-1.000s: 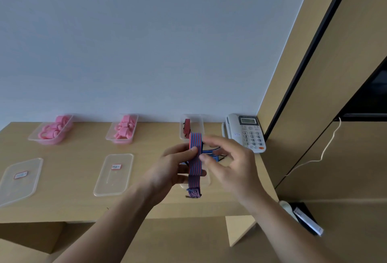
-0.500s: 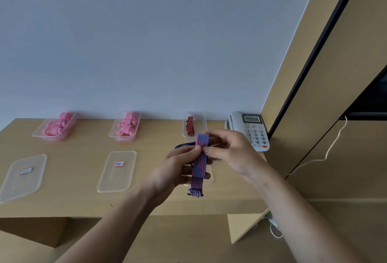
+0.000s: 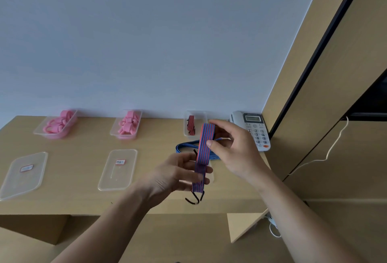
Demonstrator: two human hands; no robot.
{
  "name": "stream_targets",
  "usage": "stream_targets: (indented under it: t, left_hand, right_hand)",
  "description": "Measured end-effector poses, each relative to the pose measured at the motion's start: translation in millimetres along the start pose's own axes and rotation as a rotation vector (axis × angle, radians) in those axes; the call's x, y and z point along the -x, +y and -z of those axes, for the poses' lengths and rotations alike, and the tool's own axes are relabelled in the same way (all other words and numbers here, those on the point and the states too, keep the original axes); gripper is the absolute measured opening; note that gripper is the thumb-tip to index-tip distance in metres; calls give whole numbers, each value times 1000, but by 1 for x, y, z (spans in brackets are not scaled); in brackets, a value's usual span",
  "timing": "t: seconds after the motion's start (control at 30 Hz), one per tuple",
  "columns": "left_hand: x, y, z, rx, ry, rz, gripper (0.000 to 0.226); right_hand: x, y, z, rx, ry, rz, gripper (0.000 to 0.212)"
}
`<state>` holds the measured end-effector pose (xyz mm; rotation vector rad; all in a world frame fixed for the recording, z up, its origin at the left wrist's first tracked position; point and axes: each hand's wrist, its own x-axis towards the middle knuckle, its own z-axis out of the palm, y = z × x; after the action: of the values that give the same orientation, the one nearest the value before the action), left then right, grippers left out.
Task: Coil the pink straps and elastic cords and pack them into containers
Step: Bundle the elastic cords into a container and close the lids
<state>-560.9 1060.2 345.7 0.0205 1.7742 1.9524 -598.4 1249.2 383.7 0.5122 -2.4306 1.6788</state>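
A red-and-blue striped flat elastic cord (image 3: 204, 147) is held folded above the light wooden surface (image 3: 83, 147). Its lower part is gripped by the left hand (image 3: 178, 175). Its top fold is pinched by the right hand (image 3: 236, 151). A black hook (image 3: 193, 198) hangs from its lower end.

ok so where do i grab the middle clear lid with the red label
Pinch the lid at its near short edge, coming from the front of the desk. It lies flat, label up, so that rim is the easiest purchase. The left hand and right hand hold the striped cord now, so free one first.
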Motion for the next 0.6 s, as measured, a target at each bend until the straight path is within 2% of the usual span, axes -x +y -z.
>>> stream_targets:
  t: [0.13,0.37,0.6]
  left_hand:
    - [-2,-5,-2,63,23,-20,64]
    - [-8,-10,2,217,118,-60,41]
    - [-10,-9,14,569,127,3,57]
  right_hand:
    - [1,-1,-5,19,40,57,43]
    - [12,3,-19,107,82,242,43]
    - [29,16,-35,247,110,394,42]
